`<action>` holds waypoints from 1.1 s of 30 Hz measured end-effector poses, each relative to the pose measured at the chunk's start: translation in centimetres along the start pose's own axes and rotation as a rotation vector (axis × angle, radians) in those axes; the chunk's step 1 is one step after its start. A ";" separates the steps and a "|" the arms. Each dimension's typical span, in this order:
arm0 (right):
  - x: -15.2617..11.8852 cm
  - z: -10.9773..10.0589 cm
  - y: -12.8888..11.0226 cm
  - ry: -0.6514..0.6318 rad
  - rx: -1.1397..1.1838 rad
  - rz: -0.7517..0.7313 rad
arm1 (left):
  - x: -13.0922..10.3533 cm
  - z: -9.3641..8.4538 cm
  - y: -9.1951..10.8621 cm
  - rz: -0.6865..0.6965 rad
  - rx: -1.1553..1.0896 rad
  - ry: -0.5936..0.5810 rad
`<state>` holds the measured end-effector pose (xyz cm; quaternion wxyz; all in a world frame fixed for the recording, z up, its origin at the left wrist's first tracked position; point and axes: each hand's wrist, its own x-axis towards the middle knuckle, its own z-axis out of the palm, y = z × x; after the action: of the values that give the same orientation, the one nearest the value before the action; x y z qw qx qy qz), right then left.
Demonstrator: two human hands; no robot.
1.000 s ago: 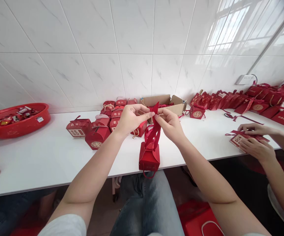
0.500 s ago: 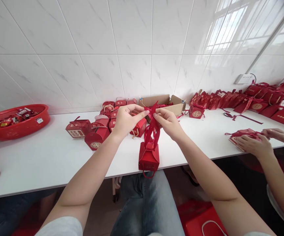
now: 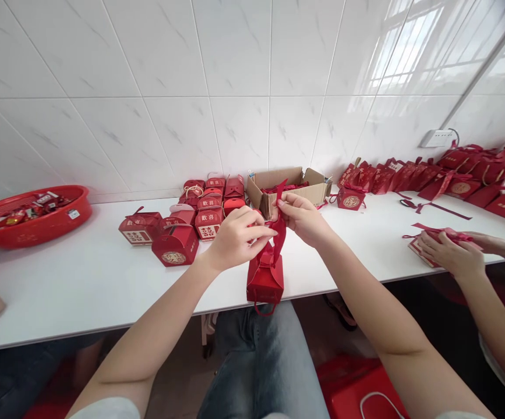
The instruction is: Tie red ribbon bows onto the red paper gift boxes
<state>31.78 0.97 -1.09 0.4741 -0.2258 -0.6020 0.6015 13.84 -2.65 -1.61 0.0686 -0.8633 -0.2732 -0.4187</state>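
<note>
A small red gift box [image 3: 264, 285] stands at the table's front edge, with a cord handle hanging over that edge. Red ribbon [image 3: 279, 237] rises from its top. My right hand [image 3: 301, 219] pinches the ribbon above the box, and one end sticks up past the fingers. To the left, my left hand [image 3: 242, 237] is closed with its fingertips at the ribbon's other side; part of the ribbon is hidden behind it. Beyond the hands sits an open cardboard box [image 3: 258, 196] with red ribbons inside.
Several red gift boxes [image 3: 174, 243] cluster left of my hands. A red plastic basket [image 3: 29, 234] of wrapped sweets stands far left. At right are rows of finished-looking boxes [image 3: 455, 185], scissors [image 3: 408, 203], and a co-worker's hands [image 3: 453, 253] on another box.
My left hand has dropped from the raised ribbon end to a lower point nearer the box. The right hand has shifted slightly right, still pinching ribbon. The gift box has stayed put.
</note>
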 end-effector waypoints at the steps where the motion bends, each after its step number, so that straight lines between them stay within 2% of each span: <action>1: 0.0 0.0 0.1 -0.006 -0.040 -0.038 | -0.2 0.3 -0.2 -0.100 -0.112 0.031; 4: -0.3 0.1 0.0 -0.061 -0.227 -0.182 | -0.4 1.2 -0.9 -0.509 -0.558 0.052; 7: -1.1 0.1 -0.3 -0.090 -0.513 -0.322 | -0.4 2.0 -1.6 -0.831 -0.886 -0.117; 9: -1.6 0.0 -0.4 -0.107 -0.732 -0.419 | -0.4 2.3 -1.8 -0.925 -0.974 -0.191; 12: -2.0 -0.5 -0.2 -0.166 -1.013 -0.576 | -0.3 2.1 -1.9 -0.980 -1.028 -0.209; 16: -2.0 -0.9 0.5 -0.213 -1.196 -0.683 | -0.2 1.8 -2.0 -0.983 -1.054 -0.233; 19: -1.9 -0.9 0.8 -0.214 -1.160 -0.642 | -0.2 1.8 -2.2 -0.979 -1.159 -0.298; 21: -2.0 -0.9 0.9 -0.213 -1.083 -0.595 | 0.0 1.7 -2.3 -0.964 -1.144 -0.289; 24: -2.5 -0.9 0.9 -0.153 -0.878 -0.569 | 0.2 1.3 -2.4 -0.875 -0.944 -0.189; 28: -3.3 -0.7 1.5 0.041 -0.582 -0.530 | 0.5 -0.2 -2.0 -0.612 -0.567 0.051; 30: -3.7 -0.7 2.3 0.108 -0.427 -0.450 | 0.5 -1.1 -1.7 -0.484 -0.375 0.087; 33: -4.2 -0.9 4.0 0.191 -0.189 -0.289 | 0.4 -2.2 -1.6 -0.347 -0.146 0.055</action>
<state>33.27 -1.41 -6.25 0.5872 -0.2364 -0.6342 0.4439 11.70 -1.91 -0.10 -0.0602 -0.7943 -0.3848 -0.4663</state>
